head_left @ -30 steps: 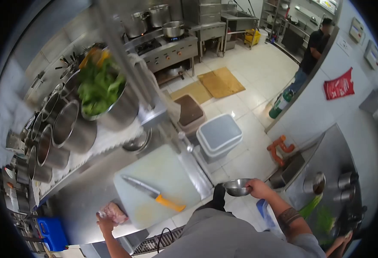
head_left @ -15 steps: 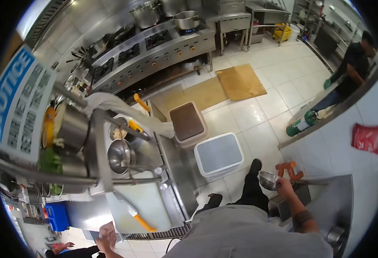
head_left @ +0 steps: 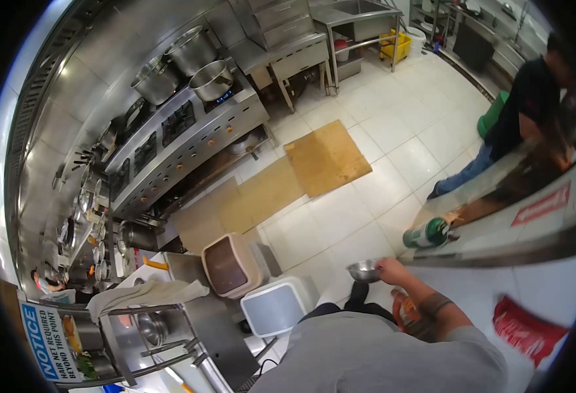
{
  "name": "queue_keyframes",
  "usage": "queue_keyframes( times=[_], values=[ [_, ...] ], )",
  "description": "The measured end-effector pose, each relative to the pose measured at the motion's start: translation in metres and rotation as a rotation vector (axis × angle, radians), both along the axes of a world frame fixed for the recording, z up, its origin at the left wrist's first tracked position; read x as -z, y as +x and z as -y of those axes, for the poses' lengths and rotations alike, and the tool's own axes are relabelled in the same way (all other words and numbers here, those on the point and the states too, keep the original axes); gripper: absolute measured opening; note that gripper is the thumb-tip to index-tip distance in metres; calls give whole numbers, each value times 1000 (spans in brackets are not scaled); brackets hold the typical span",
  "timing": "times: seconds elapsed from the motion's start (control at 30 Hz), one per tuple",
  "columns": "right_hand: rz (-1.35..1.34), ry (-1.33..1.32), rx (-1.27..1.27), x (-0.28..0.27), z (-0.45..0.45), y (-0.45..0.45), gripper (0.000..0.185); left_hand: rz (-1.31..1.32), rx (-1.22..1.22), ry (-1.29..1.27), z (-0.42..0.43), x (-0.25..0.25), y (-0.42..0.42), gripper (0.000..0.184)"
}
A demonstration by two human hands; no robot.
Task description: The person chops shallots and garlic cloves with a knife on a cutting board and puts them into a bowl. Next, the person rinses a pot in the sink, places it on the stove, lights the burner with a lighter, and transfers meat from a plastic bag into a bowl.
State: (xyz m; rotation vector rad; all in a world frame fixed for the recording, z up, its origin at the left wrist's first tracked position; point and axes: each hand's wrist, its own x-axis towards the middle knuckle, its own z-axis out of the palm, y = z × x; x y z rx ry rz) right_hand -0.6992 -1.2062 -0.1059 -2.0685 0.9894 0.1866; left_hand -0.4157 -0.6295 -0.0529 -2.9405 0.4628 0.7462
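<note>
My right hand point(head_left: 388, 270) is closed on the rim of a small metal bowl point(head_left: 364, 269), held out in front of my body over the tiled floor. My fingers curl at the bowl's right side. What lies inside the bowl is too small to make out. Below my right forearm shows an orange-brown pipe point(head_left: 403, 310). Just beyond the bowl, to the right, a green gas cylinder point(head_left: 427, 234) lies by the low wall. My left hand is out of the picture.
Lidded bins, one beige point(head_left: 255, 265) and one white point(head_left: 305, 291), stand left of my feet. Brown cardboard point(head_left: 327, 158) covers part of the floor. A stove point(head_left: 189, 141) with large pots lines the far left. Another person point(head_left: 527, 105) stands behind the low wall at right.
My view has swung to the right and forward. My right hand has carried the bowl away from the sink area, farther ahead. My left hand has left the view.
</note>
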Motion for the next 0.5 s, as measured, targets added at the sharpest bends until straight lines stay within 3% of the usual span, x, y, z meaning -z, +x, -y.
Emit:
queue_keyframes(
  times=[0.03, 0.13, 0.2, 0.4, 0.5],
  values=[
    [131, -128, -88, 2, 36, 14, 17, -28, 35, -15, 36, 6, -5, 49],
    [137, -177, -116, -8, 148, 58, 16, -105, 118, -73, 137, 26, -16, 49],
    [252, -146, -2, -14, 220, 74, 12, -119, 186, -83, 200, 39, -5, 49],
    [-4, -217, 79, -31, 429, 33, 18, 9, 462, -103, 417, 72, 141, 51],
    [-138, -288, 143, -30, 481, -22, 17, 14, 599, -56, 604, 37, 209, 48]
  ],
)
